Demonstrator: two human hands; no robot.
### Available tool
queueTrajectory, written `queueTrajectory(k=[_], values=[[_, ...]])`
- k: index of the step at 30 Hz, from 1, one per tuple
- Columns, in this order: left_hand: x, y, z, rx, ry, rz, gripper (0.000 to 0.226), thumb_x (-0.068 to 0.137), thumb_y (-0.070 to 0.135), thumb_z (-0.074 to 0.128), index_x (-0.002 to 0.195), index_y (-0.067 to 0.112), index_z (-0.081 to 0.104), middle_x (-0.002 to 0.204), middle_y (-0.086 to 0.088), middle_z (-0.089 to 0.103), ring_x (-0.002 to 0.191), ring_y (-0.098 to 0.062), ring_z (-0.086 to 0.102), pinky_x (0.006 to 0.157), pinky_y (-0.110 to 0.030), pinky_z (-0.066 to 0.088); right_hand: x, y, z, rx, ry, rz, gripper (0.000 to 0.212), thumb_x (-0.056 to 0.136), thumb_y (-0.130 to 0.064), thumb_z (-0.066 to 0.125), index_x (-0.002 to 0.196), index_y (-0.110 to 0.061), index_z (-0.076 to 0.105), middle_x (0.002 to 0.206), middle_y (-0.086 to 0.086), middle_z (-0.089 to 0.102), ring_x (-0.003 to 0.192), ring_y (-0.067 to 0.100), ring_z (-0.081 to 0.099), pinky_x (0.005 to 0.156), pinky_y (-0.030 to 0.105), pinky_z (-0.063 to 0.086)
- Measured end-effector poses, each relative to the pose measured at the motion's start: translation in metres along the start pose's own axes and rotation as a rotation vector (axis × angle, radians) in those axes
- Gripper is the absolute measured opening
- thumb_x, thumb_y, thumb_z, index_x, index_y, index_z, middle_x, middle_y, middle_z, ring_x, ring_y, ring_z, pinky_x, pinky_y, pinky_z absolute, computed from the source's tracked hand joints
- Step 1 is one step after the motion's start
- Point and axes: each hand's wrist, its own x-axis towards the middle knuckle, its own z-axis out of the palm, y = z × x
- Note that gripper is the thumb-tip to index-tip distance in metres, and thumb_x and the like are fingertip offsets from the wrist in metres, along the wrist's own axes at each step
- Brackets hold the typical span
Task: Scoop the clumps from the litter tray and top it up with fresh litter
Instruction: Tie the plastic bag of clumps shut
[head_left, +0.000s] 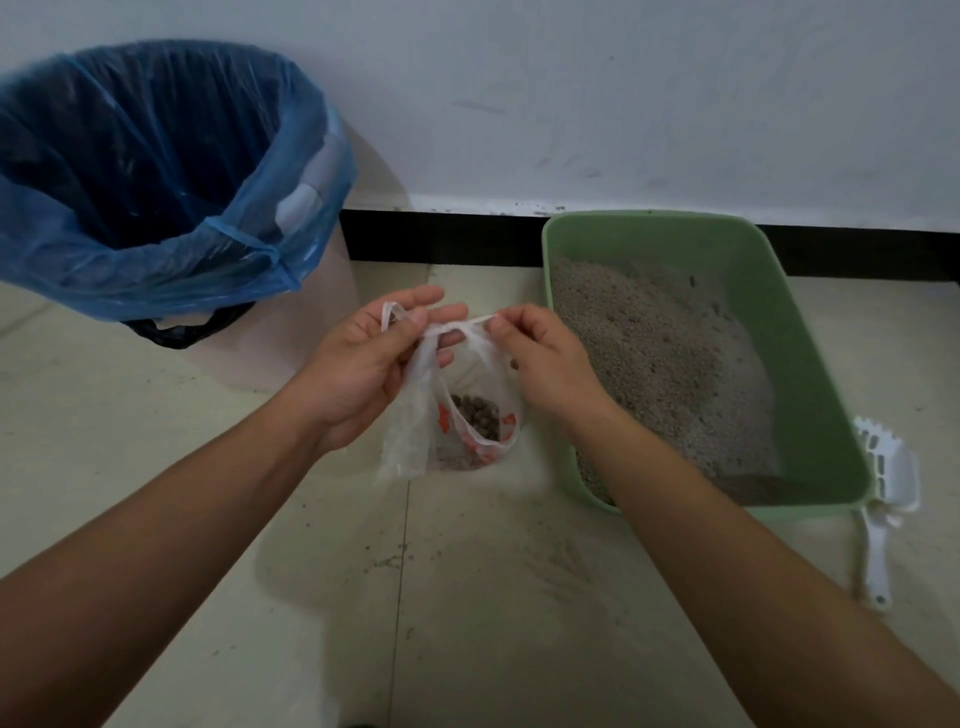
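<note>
Both hands hold a small plastic bag (457, 415) w/ dark clumps (475, 410) in its bottom, hanging just above the floor (311, 571): left hand (363, 364) has a handle loop draped over half-curled, loosely open fingers (431, 301), right hand (540, 358) pinches the other handle strip tight btwn thumb & fingertips. Looks like the bag's being tied off, so best to keep it upright, cross the handles, pull snug w/o spilling. Beyond, the green tray (810, 364) sits right of the bag w/ litter (649, 353) heaped at its far-left end, white scoop (883, 499) touching its near-right corner; the blue-lined bin (156, 182) stands far left by the wall.
</note>
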Motion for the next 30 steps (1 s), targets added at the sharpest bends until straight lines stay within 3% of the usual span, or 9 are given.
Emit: queueTrajectory(k=[4, 8, 10, 12, 16, 21, 24, 27, 30], values=[[0.0, -0.001, 0.003, -0.318, 0.075, -0.066, 0.03, 0.105, 0.019, 0.034, 0.127, 0.011, 0.051, 0.117, -0.008, 0.07, 0.11, -0.021, 0.066, 0.087, -0.033, 0.057, 0.001, -0.002, -0.003, -0.015, 0.085, 0.111, 0.033, 0.099, -0.028, 0.037, 0.068, -0.018, 0.044, 0.074, 0.002, 0.049, 0.067, 0.015, 0.043, 0.061, 0.031, 0.035], [0.001, -0.01, 0.002, -0.324, 0.194, -0.094, 0.027, 0.105, 0.017, 0.036, 0.127, 0.009, 0.05, 0.081, -0.01, 0.071, 0.104, -0.019, 0.068, 0.087, -0.034, 0.056, 0.01, 0.012, -0.023, 0.183, 0.244, 0.211, 0.034, 0.094, -0.031, 0.049, 0.063, -0.02, 0.045, 0.057, -0.005, 0.044, 0.048, 0.008, 0.04, 0.048, 0.021, 0.033], [0.002, -0.014, 0.001, -0.336, 0.256, -0.093, 0.026, 0.105, 0.013, 0.033, 0.124, 0.009, 0.051, 0.053, -0.001, 0.051, 0.076, -0.015, 0.071, 0.088, -0.034, 0.054, 0.015, 0.024, -0.032, 0.107, 0.305, 0.163, 0.03, 0.09, -0.024, 0.057, 0.063, -0.016, 0.046, 0.053, -0.005, 0.036, 0.044, 0.008, 0.031, 0.045, 0.022, 0.026], [0.005, -0.021, -0.009, -0.35, 0.325, -0.123, 0.027, 0.104, 0.011, 0.032, 0.121, 0.008, 0.052, 0.045, 0.003, 0.03, 0.044, -0.01, 0.047, 0.073, -0.03, 0.055, 0.02, 0.04, -0.046, -0.159, 0.3, 0.119, 0.028, 0.087, -0.021, 0.058, 0.061, -0.013, 0.052, 0.05, -0.004, 0.035, 0.047, 0.012, 0.031, 0.049, 0.024, 0.025], [0.003, -0.043, -0.048, 0.154, 0.507, -0.107, 0.028, 0.103, 0.011, 0.033, 0.117, 0.007, 0.057, 0.049, 0.004, 0.03, 0.042, -0.012, 0.028, 0.045, -0.027, 0.038, 0.023, 0.067, -0.083, -0.753, 0.364, 0.225, 0.028, 0.087, -0.029, 0.054, 0.068, -0.012, 0.066, 0.057, 0.001, 0.049, 0.056, 0.021, 0.047, 0.048, 0.023, 0.027], [0.004, -0.049, -0.057, 0.778, 0.537, 0.094, 0.024, 0.101, 0.017, 0.038, 0.101, 0.018, 0.061, 0.065, 0.007, 0.048, 0.059, -0.017, 0.048, 0.062, -0.04, 0.053, 0.019, 0.073, -0.069, -0.7, 0.404, 0.152, 0.04, 0.09, -0.029, 0.052, 0.053, -0.016, 0.046, 0.054, 0.0, 0.043, 0.059, 0.024, 0.047, 0.048, 0.027, 0.025], [0.003, -0.041, -0.058, 0.749, 0.508, 0.132, 0.018, 0.1, 0.018, 0.042, 0.104, 0.02, 0.06, 0.069, 0.002, 0.051, 0.066, -0.018, 0.052, 0.069, -0.039, 0.052, 0.013, 0.056, -0.058, -0.527, 0.356, 0.009, 0.033, 0.097, -0.044, 0.053, 0.079, -0.016, 0.054, 0.071, -0.003, 0.055, 0.065, 0.015, 0.052, 0.059, 0.028, 0.042], [0.002, -0.03, -0.039, 0.583, 0.424, 0.12, 0.024, 0.095, 0.013, 0.052, 0.117, 0.023, 0.053, 0.07, -0.004, 0.053, 0.068, -0.018, 0.056, 0.07, -0.031, 0.049, 0.0, 0.026, -0.039, -0.399, 0.441, -0.125, 0.063, 0.09, -0.049, 0.063, 0.139, -0.018, 0.037, 0.138, 0.008, 0.043, 0.113, 0.009, 0.044, 0.086, 0.016, 0.042], [0.004, -0.027, -0.017, 0.438, 0.351, 0.114, 0.036, 0.094, 0.004, 0.049, 0.127, 0.017, 0.049, 0.067, -0.004, 0.051, 0.069, -0.018, 0.055, 0.074, -0.03, 0.051, -0.016, 0.01, -0.021, -0.648, 0.381, -0.392, 0.042, 0.092, -0.042, 0.063, 0.125, -0.018, 0.054, 0.127, 0.009, 0.047, 0.098, 0.012, 0.051, 0.074, 0.015, 0.042]])
